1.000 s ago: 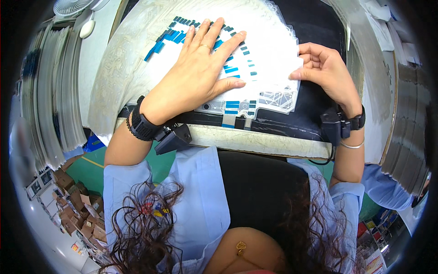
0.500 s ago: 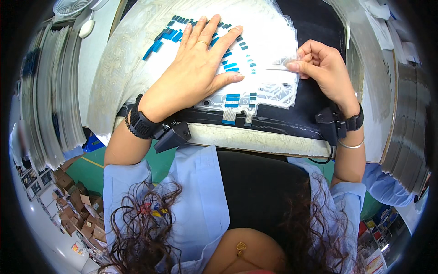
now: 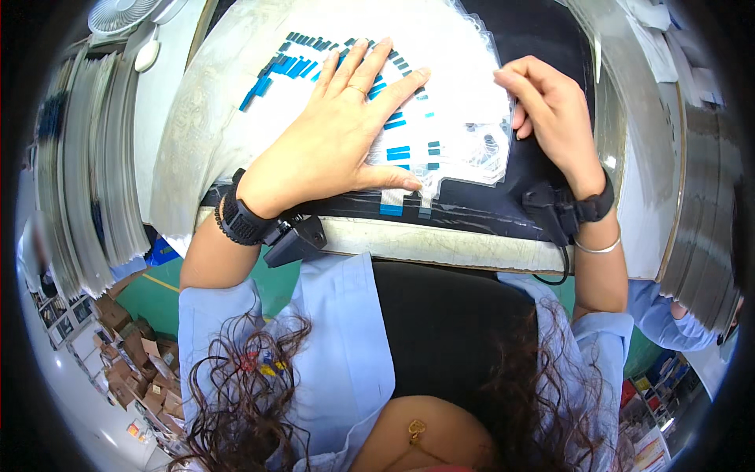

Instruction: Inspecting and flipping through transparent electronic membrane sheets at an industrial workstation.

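Note:
A fanned stack of clear plastic circuit sheets (image 3: pixel 472 94) lies on the dark work mat, with blue-ended and dark ribbon tails stepped across it in arcs. My left hand (image 3: pixel 338 134) rests flat on the stack, fingers spread and thumb near the tails at the front edge. At the stack's right edge is my right hand (image 3: pixel 550 110), its thumb and index finger pinched together on a sheet's edge and its other fingers curled below. The thin clear edge at the fingertips is hard to make out. Two ribbon tails (image 3: pixel 392 209) stick out toward me over the mat.
The black mat (image 3: pixel 543 181) shows right of the stack, with the pale table edge (image 3: pixel 440 242) in front. Tall piles of sheets stand at the left (image 3: pixel 94 157) and right (image 3: pixel 704 212). A white fan (image 3: pixel 118 14) is at the far left; cardboard boxes (image 3: pixel 145 370) lie on the floor.
My right hand has moved farther away along the stack's edge. My left hand's thumb has spread toward the front edge, and the sheets under it have shifted, covering more of the printed circuit lines.

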The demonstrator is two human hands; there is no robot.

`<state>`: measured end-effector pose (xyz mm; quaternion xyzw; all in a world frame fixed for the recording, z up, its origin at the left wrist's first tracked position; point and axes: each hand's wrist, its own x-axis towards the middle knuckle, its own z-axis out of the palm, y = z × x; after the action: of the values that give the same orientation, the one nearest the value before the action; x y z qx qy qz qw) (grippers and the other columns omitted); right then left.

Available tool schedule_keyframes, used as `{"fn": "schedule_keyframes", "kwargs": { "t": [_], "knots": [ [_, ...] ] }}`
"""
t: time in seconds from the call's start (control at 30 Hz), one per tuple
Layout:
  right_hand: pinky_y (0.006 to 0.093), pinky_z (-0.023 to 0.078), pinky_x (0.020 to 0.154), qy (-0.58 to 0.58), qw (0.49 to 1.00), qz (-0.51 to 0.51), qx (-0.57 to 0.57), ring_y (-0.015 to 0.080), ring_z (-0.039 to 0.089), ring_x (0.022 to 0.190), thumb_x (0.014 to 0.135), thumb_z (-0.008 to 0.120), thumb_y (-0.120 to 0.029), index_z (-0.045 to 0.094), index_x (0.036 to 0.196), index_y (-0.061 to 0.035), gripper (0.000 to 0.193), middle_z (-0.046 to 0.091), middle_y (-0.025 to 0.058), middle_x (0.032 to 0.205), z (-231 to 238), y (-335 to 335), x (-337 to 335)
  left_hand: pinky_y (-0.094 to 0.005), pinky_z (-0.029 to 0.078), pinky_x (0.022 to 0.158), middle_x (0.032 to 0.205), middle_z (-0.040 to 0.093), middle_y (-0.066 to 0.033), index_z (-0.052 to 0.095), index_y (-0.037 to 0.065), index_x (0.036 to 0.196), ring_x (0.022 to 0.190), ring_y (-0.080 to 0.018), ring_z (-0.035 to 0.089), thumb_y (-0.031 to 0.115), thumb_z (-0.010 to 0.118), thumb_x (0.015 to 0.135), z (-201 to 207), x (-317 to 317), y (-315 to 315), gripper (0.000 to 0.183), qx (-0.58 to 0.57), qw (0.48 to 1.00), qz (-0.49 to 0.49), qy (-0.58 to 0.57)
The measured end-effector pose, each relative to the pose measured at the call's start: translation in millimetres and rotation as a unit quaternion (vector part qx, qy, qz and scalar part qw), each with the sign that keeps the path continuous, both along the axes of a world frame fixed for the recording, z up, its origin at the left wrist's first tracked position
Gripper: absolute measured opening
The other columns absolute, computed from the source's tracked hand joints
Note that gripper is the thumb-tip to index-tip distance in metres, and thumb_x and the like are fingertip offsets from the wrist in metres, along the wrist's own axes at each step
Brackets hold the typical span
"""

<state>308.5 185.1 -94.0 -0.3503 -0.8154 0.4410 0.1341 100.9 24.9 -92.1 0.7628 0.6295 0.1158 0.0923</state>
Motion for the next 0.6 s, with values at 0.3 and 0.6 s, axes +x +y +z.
{"fn": "schedule_keyframes", "kwargs": {
  "t": [0.3,0.6],
  "knots": [
    [0.0214,0.052,0.068,0.110,0.982,0.064,-0.136,0.0082,0.063,0.075,0.080,0.064,-0.001,0.061,0.110,0.0031,0.030,0.067,0.0070,0.093,-8.2,7.4,12.9,-0.0523,0.015,0.111,0.146,0.021,-0.0252,0.039,0.024,0.139,0.133,-0.0474,0.022,0.045,0.070,0.073,2.8,1.2,-1.6,0.076,-0.022,1.000,0.000,-0.002],
    [0.0217,0.052,0.062,0.049,0.998,0.008,-0.047,0.0085,0.063,0.067,0.082,0.061,-0.003,0.062,0.107,0.0024,0.025,0.066,0.0051,0.073,-1.6,6.6,4.7,-0.0514,0.022,0.109,0.148,0.022,-0.0183,0.050,0.037,0.130,0.132,-0.0453,0.026,0.025,0.066,0.080,1.9,2.6,2.1,0.054,-0.006,1.000,-0.014,-0.004]
  ]
}}
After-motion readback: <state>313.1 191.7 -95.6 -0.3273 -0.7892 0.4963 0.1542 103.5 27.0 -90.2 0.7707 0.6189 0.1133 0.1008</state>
